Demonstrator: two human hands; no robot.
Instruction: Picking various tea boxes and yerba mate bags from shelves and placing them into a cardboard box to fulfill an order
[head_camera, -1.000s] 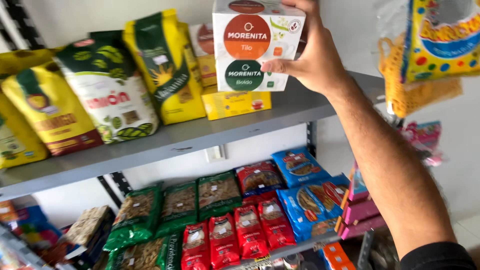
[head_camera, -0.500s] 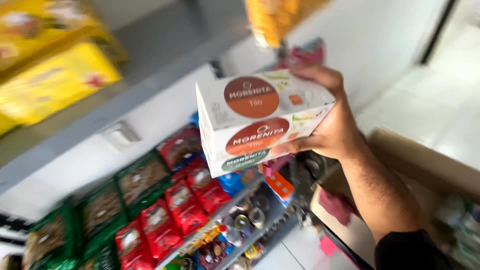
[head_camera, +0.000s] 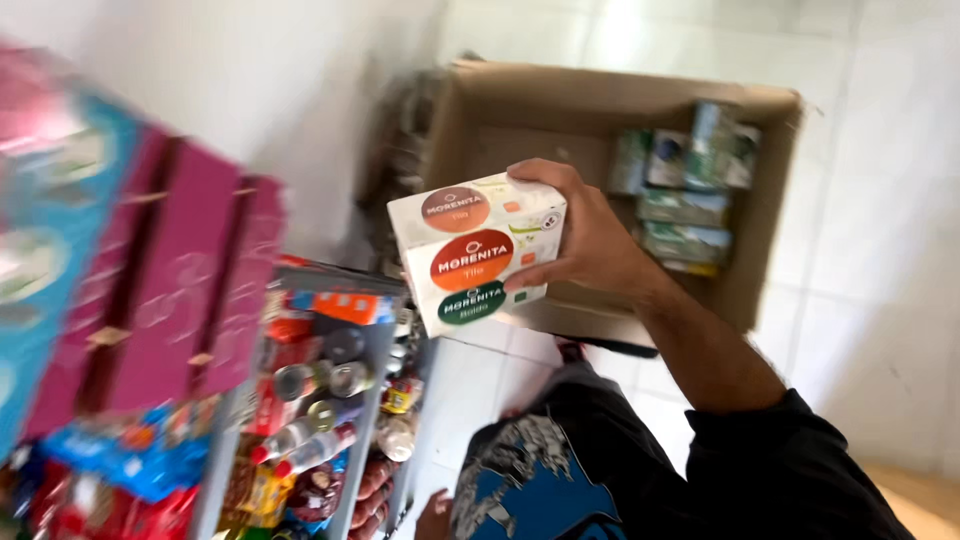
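**A:** From the head camera, what do we have in our right hand (head_camera: 592, 240)?

**B:** A stack of white boxes (head_camera: 470, 260) with round brown, orange and green labels. Our fingers (head_camera: 548, 176) curl over the top edge and the thumb presses in from below, so the hand is closed firmly round the stack.

**A:** And where is the stack?

**B:** It is in the air. Just beyond our fingertips lies the open cardboard carton (head_camera: 620, 82), with green packs (head_camera: 690, 200) against its far wall. On the thumb side are the shelves of cans and bottles (head_camera: 325, 395).

**A:** How far along are we?

**B:** We'd say midway. The boxes are gripped and rest on nothing, so they have not been set down anywhere.

**A:** What about our left hand (head_camera: 433, 517)?

**B:** Only a sliver shows at the bottom edge, so we cannot tell how it is held.
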